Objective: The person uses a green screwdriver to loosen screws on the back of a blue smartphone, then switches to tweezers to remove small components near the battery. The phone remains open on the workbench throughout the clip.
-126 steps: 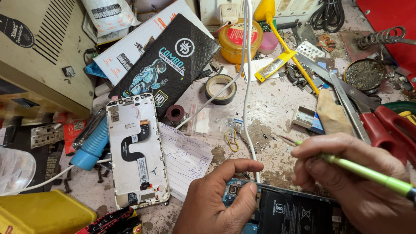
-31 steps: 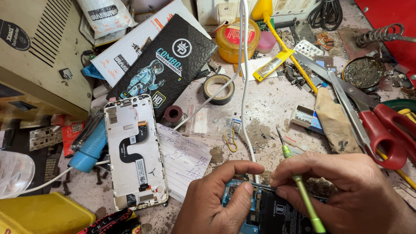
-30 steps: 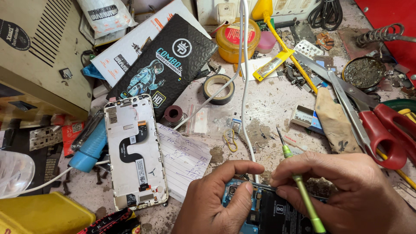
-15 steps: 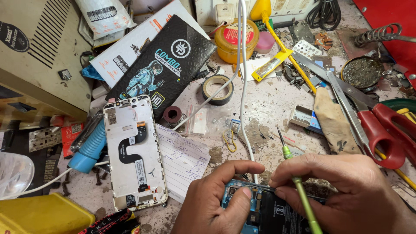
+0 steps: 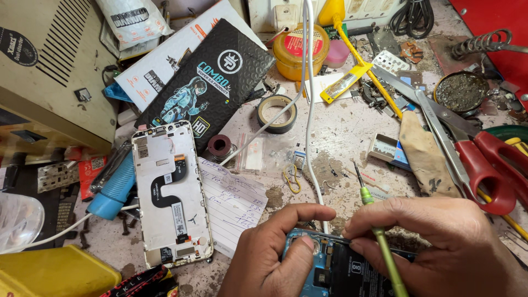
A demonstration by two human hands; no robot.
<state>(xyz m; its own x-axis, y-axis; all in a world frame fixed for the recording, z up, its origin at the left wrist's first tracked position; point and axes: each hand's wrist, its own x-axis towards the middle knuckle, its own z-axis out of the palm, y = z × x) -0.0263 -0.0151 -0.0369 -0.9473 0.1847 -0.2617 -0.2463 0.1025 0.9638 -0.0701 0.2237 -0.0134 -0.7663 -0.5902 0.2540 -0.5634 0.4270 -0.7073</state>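
Green screwdriver [image 5: 385, 256] is now lying slantwise under my right hand [image 5: 440, 242], its tip pointing up and away; four seconds ago it was angled out to the right. My right fingers are pinching the top edge of the opened blue phone [image 5: 330, 264], while my left hand [image 5: 275, 253] is gripping its left corner. The bottom edge is cutting off the phone, so the contact seems partly hidden.

Two bare hands, left hand [image 5: 269, 258] and right hand [image 5: 440, 247], no gloves, no rings, no watch or bracelet in view, no sleeves reaching the wrists, short trimmed fingernails, thumbnail plainly visible on the left, knuckles creased
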